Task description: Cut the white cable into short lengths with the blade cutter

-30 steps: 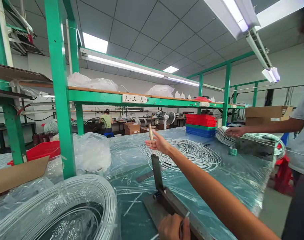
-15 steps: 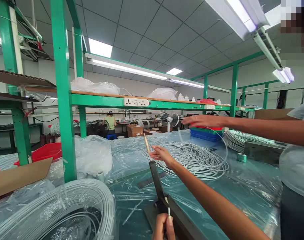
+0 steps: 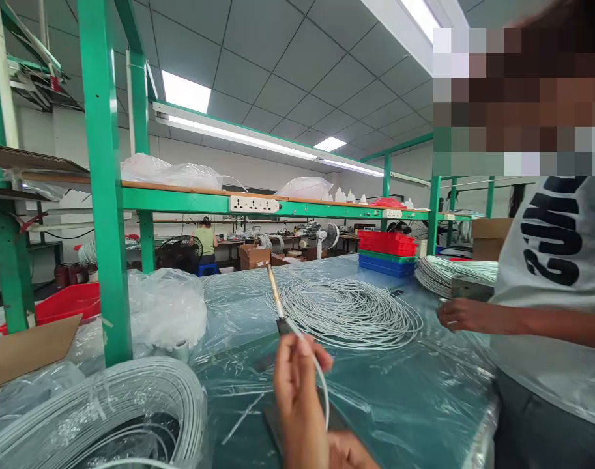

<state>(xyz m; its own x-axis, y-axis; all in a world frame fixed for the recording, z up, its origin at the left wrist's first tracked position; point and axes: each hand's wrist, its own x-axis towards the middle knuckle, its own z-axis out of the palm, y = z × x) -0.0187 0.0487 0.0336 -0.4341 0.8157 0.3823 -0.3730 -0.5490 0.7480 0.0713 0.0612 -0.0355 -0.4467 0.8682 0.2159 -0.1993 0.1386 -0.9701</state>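
My left hand point(image 3: 300, 381) is closed on a thin white cable point(image 3: 322, 384), near the top of a dark metal stand. The cable curves down past the right side of my fingers. Just above my fingertips, a narrow brass-coloured rod point(image 3: 274, 293) rises at a tilt from the stand's dark end point(image 3: 283, 325). My right hand point(image 3: 350, 451) is low at the bottom edge, partly behind my left wrist, and its fingers are mostly hidden. Beyond my hands lies a wide loose coil of white cable point(image 3: 350, 312) on the plastic-covered table point(image 3: 385, 391).
A wrapped cable coil point(image 3: 180, 391) lies at front left, beside a green post point(image 3: 104, 195) and plastic bags point(image 3: 167, 306). Red and blue trays point(image 3: 388, 251) are stacked behind. At right stands a co-worker point(image 3: 546, 260), one hand point(image 3: 461, 316) near another coil point(image 3: 438, 277).
My left hand has risen to the stand's top with the cable; my right hand has dropped from there to the bottom edge. The co-worker has moved closer and lowered the outstretched arm.
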